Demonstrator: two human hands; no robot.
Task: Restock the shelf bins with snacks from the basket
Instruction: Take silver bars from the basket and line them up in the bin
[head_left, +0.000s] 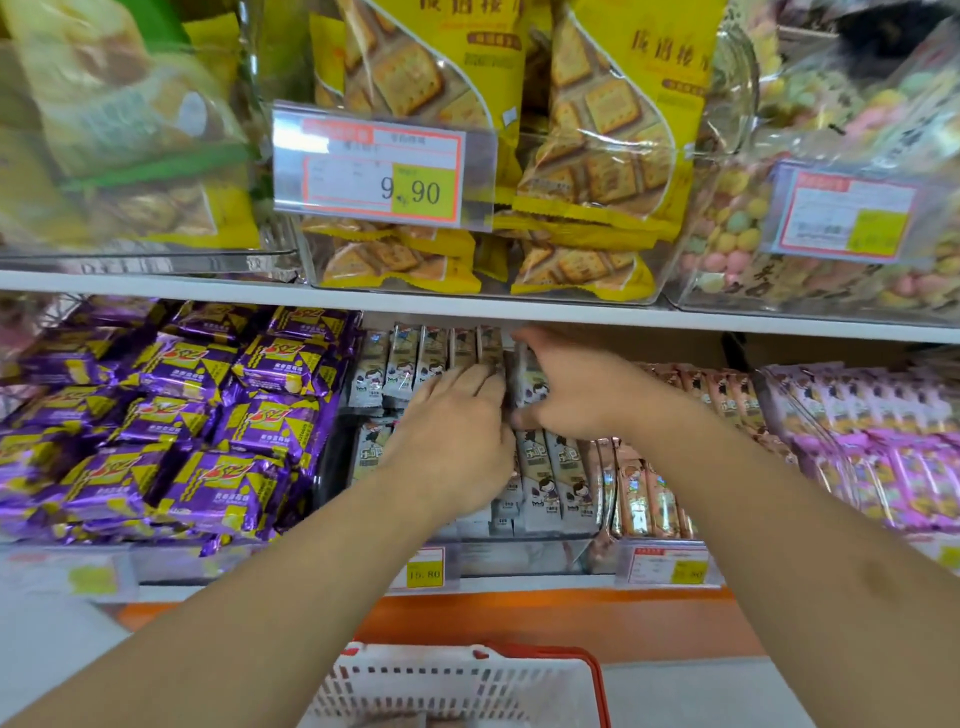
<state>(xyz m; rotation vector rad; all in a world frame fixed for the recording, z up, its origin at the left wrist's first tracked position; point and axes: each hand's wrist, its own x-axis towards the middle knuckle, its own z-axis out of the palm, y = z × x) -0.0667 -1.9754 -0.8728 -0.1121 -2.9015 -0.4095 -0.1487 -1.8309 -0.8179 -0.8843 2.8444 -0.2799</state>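
Both my hands reach into the clear middle bin (519, 556) on the lower shelf, which holds upright grey-white snack packs (553, 478) with a cartoon child. My left hand (452, 421) lies flat with straight fingers against the back row of packs (410, 364). My right hand (561, 384) grips a bunch of the same grey packs (530, 379), thumb below and fingers over the top, and holds them upright at the right end of that back row. The white basket with a red rim (467, 680) stands below, its contents mostly hidden.
Purple-and-yellow snack packs (171, 415) fill the bin to the left; peach packs (644, 493) and pink packs (872, 441) fill those to the right. The shelf board (467, 306) above carries yellow cracker bags (587, 156) and a 9.90 price tag (379, 166), close over my hands.
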